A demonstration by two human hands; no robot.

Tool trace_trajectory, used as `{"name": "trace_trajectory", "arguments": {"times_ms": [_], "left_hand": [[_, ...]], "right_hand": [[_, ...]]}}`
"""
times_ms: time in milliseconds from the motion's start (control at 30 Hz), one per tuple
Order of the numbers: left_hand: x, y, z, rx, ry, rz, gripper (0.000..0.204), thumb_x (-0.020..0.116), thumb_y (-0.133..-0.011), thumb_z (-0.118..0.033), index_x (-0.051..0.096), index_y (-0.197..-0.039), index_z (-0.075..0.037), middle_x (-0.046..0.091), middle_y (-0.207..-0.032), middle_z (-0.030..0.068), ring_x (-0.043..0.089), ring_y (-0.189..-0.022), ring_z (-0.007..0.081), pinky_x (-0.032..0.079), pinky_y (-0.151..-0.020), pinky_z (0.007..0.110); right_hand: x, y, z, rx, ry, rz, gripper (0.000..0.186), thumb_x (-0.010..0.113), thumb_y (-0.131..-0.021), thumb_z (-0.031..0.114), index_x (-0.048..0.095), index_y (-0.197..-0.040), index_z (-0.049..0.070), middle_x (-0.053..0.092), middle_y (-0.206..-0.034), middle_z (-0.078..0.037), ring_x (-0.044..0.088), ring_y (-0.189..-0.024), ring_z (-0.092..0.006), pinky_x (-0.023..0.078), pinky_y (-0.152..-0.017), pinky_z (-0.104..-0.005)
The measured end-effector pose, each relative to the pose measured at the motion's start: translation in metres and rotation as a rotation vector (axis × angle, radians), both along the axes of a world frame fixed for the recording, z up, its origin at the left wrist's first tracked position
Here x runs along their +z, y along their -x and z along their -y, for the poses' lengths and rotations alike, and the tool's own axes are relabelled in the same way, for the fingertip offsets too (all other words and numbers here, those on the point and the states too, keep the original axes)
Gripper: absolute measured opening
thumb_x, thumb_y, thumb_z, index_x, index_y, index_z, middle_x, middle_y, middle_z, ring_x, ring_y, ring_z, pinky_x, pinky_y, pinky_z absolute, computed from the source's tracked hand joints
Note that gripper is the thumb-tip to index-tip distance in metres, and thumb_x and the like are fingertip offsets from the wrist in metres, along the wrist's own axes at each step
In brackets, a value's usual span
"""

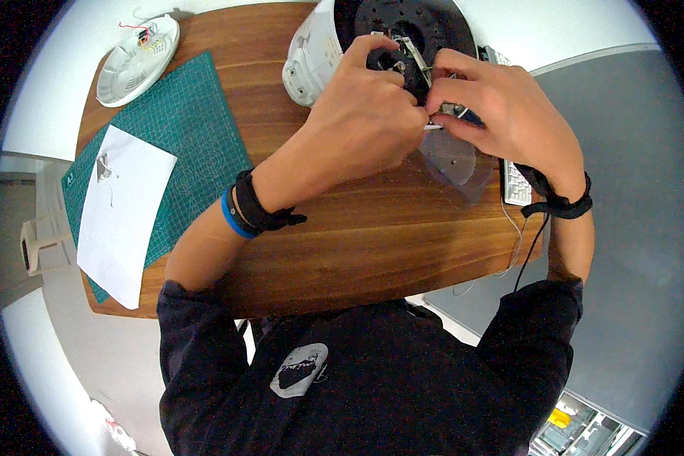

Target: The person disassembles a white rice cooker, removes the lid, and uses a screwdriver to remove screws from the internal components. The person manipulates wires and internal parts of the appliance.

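Note:
A white rounded housing (311,57) lies open at the far side of the table, its black interior (452,26) towards me. My left hand (365,114) reaches over its near edge, fingers curled, thumb side close to my right hand. My right hand (505,106) is closed in a pinch around a small part with silvery and dark blue areas (456,112). A thin, pale strip-like piece (416,57) shows between the hands, against the black interior. What the left fingers grip is hidden. Just below the fingertips lies a clear plastic piece (460,169).
At left, a green cutting mat (197,114) carries a white paper sheet (121,235) with small metallic bits. A white oval cover (133,68) with a red wire sits beyond it. A white keyboard (517,186) and cables (533,247) lie at the right table edge.

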State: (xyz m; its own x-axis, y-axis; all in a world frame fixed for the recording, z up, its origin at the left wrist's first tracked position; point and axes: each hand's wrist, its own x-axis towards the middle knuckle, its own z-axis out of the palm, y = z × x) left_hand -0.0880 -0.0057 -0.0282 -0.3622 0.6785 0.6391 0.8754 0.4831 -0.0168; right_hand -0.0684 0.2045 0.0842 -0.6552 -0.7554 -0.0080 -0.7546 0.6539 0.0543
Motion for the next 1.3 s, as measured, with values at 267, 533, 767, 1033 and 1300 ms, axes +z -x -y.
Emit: {"name": "trace_trajectory", "arguments": {"times_ms": [267,533,767,1033,1300], "left_hand": [[0.0,0.0,0.001,0.012,0.027,-0.009,0.015,0.081,-0.082,-0.034,0.079,-0.077,-0.021,0.077,-0.077,-0.0062,0.073,-0.084,0.0142,0.04,-0.115,0.052],[0.0,0.0,0.0,0.008,0.024,-0.017,0.017,0.081,-0.084,-0.036,0.078,-0.075,-0.021,0.075,-0.073,-0.0059,0.073,-0.081,0.0148,0.04,-0.113,0.051],[-0.001,0.001,0.0,0.004,0.013,-0.025,0.017,0.081,-0.083,-0.035,0.078,-0.075,-0.021,0.074,-0.072,-0.0062,0.073,-0.08,0.0147,0.041,-0.112,0.051],[-0.003,0.002,0.0,-0.002,-0.023,-0.034,0.017,0.081,-0.084,-0.035,0.078,-0.075,-0.021,0.074,-0.072,-0.006,0.072,-0.079,0.0145,0.041,-0.112,0.051],[0.0,0.0,0.0,0.009,0.009,-0.017,0.019,0.081,-0.086,-0.037,0.078,-0.076,-0.021,0.074,-0.072,-0.0058,0.072,-0.078,0.0146,0.04,-0.113,0.05]], "right_hand": [[-0.001,0.005,-0.003,0.049,0.015,0.032,0.009,0.077,-0.088,0.015,0.07,-0.09,0.01,0.066,-0.104,-0.006,0.072,-0.09,-0.0322,0.058,-0.074,-0.0462],[-0.002,-0.002,-0.002,0.051,0.0,-0.003,0.01,0.075,-0.087,0.015,0.07,-0.09,0.007,0.066,-0.105,-0.007,0.071,-0.09,-0.0316,0.059,-0.074,-0.045],[-0.002,-0.012,-0.008,-0.003,0.018,0.018,0.019,0.08,-0.083,0.018,0.071,-0.097,0.009,0.064,-0.109,-0.005,0.071,-0.095,-0.0294,0.059,-0.074,-0.0436],[-0.012,-0.012,-0.013,-0.012,0.11,-0.032,0.028,0.086,-0.08,0.016,0.072,-0.103,0.011,0.064,-0.11,-0.005,0.071,-0.098,-0.0309,0.06,-0.079,-0.0427],[-0.027,-0.01,-0.023,-0.031,0.293,0.057,0.026,0.088,-0.081,0.011,0.075,-0.103,0.012,0.066,-0.109,-0.004,0.072,-0.097,-0.0281,0.061,-0.081,-0.0375]]}}
